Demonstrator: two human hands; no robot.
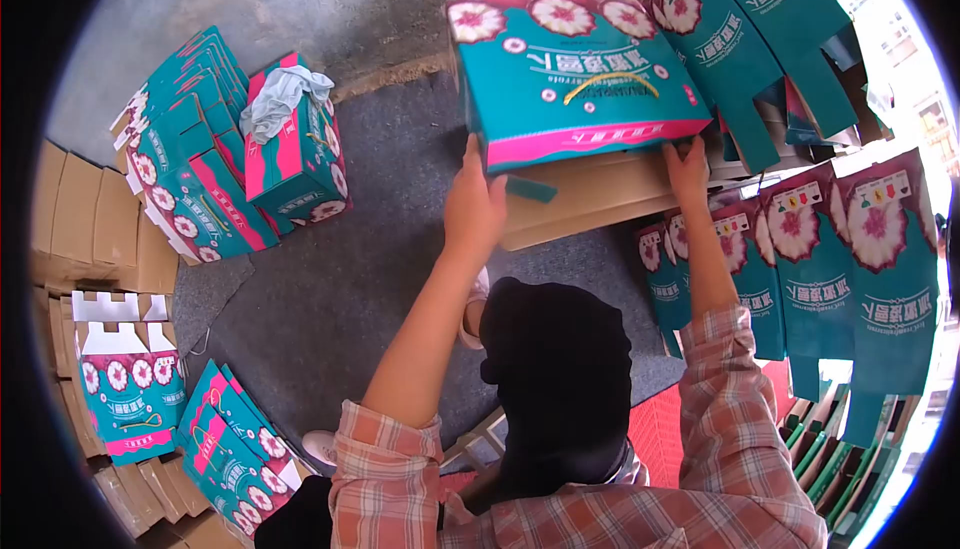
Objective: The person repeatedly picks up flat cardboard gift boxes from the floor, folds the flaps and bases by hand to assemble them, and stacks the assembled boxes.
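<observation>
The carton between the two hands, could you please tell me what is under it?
Brown cardboard shows past the near edge of the teal-and-pink carton; whatever lies directly beneath is covered, so contact between them cannot be judged.

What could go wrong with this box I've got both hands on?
The left grip and right grip are both at the near edge of the box, so it might tip away if poorly supported underneath. The cartons stand close to its right side, so a sideways swing could knock them.
</observation>
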